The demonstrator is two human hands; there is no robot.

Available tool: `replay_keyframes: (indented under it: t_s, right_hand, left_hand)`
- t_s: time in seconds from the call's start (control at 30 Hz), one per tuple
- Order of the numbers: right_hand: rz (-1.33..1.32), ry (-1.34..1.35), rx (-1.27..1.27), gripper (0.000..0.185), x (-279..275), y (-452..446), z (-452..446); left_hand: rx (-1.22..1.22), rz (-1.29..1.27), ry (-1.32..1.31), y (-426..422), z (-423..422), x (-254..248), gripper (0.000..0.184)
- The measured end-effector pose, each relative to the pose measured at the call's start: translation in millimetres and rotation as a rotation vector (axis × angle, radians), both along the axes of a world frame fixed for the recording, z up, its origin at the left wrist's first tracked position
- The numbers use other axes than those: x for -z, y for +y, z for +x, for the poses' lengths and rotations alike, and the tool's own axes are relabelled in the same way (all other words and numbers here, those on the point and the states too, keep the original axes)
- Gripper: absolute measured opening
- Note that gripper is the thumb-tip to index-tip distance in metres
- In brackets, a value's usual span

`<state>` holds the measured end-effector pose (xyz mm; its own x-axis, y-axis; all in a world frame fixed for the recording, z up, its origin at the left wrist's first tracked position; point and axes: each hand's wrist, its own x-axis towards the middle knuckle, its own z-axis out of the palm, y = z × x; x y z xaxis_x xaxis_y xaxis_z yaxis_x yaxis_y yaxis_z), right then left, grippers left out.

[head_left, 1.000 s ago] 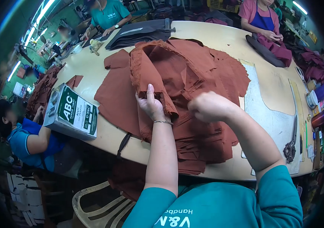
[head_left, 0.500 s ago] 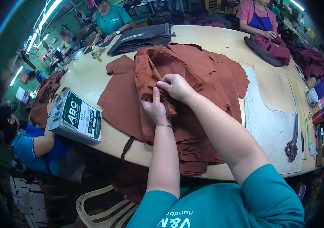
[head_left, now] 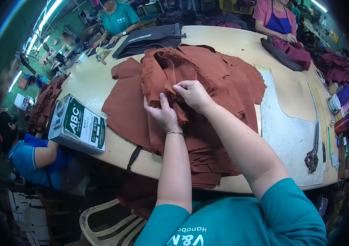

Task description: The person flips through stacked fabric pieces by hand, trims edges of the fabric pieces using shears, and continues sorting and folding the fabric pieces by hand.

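Rust-brown cut fabric pieces point(head_left: 232, 88) lie stacked and partly folded over in the middle of the table, their edges frayed. My left hand point(head_left: 164, 112) is closed round the folded edge of the stack, thumb on top and fingers underneath. Just right of it, my right hand point(head_left: 193, 94) pinches the edge of one fabric layer between thumb and forefinger, holding it apart from the layers behind. A single flat brown piece point(head_left: 123, 96) spreads out to the left of the stack. The inner layers between my hands are partly hidden.
A metal can of rubber cement point(head_left: 78, 125) stands at the table's left edge. Scissors point(head_left: 313, 149) lie on a pale pattern sheet point(head_left: 283, 135) at right. Dark folded pieces point(head_left: 148, 41) lie at the back. Co-workers stand at the far side; another person point(head_left: 35, 158) is at left.
My left hand has opened its thumb a little and shifted left along the folded edge. The layer in my right hand's pinch now stands further apart from the rest. The whole view has shifted slightly.
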<state>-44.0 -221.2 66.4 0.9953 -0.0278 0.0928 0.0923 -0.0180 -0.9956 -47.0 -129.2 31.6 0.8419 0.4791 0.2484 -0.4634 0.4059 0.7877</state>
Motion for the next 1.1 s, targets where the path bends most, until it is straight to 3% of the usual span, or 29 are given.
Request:
replay_keyframes:
  t_s: [0.13,0.23,0.3,0.33,0.37,0.5,0.6,0.73,0.87,0.9,1.03,1.1]
  right_hand:
    - [0.126,0.029,0.015,0.015,-0.9,1.1,-0.6]
    - [0.234,0.052,0.033,0.014,0.0,0.3,-1.4]
    - [0.275,0.03,0.039,0.014,5.1,0.9,2.1]
    - [0.289,0.023,0.036,0.014,6.9,1.6,2.7]
    - [0.304,0.016,0.032,0.014,8.4,2.5,3.3]
    - [0.285,0.015,0.042,0.014,3.1,2.5,-0.7]
    - [0.121,-0.009,0.058,0.016,6.8,0.5,1.8]
    - [0.238,0.031,0.17,0.018,16.9,-2.1,1.4]
    - [-0.277,-0.13,0.444,0.018,29.2,1.1,5.0]
    - [-0.099,-0.034,0.446,0.019,28.9,0.0,8.1]
    - [0.04,0.1,0.517,0.014,27.5,-1.1,-0.8]
    - [-0.234,-0.306,0.488,0.011,21.6,0.5,-7.6]
  left_hand:
    - [-0.198,0.218,-0.072,-14.7,-9.6,-12.4,0.048]
    - [-0.298,0.684,0.018,-1.0,4.2,12.7,0.027]
    - [-0.226,0.582,-0.013,-1.3,10.7,21.6,0.013]
    - [-0.192,0.531,-0.028,-1.9,12.3,22.3,0.012]
    - [-0.32,0.681,-0.09,-0.9,12.6,23.1,0.013]
    - [-0.119,0.461,0.021,-1.7,19.6,28.8,0.02]
    - [0.029,0.257,0.1,-2.2,12.2,20.4,0.019]
    - [0.107,0.036,0.034,3.6,17.5,27.4,0.017]
    - [0.035,0.089,0.025,2.7,14.6,28.3,0.017]
    - [0.01,0.116,0.041,1.5,10.5,22.2,0.017]
    - [0.004,0.031,0.07,0.9,3.2,9.7,0.019]
    - [0.025,0.084,0.067,4.4,4.8,14.7,0.021]
